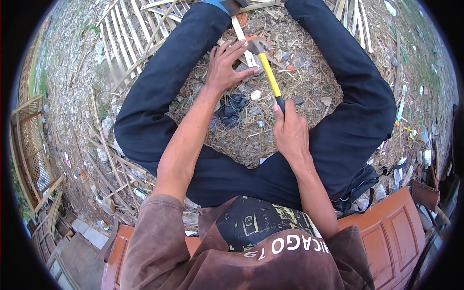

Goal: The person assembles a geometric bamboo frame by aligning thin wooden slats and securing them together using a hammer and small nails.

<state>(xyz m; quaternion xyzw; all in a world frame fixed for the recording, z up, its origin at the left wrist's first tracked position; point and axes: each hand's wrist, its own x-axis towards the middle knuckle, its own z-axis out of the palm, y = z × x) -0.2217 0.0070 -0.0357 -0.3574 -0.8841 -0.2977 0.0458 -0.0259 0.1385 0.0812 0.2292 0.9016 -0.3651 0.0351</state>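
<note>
Between my outstretched legs, my left hand (226, 66) rests with fingers and thumb spread against a narrow pale wooden strip (238, 30). The strip runs from near my foot toward me, its near end by my thumb. My right hand (292, 131) is closed round the dark grip of a claw hammer (269, 75) with a yellow handle. The grey hammer head is just right of the strip and of my left fingertips; whether it touches the wood I cannot tell. No nail can be made out.
Slatted wooden frames (126, 36) lie beyond my left leg, and more slats (356, 21) at the far right. Stones, dry straw and litter cover the ground. Crumpled dark plastic (232, 108) lies below my left hand. An orange-brown panelled board (386, 237) is under me. A lattice panel (34, 145) stands far left.
</note>
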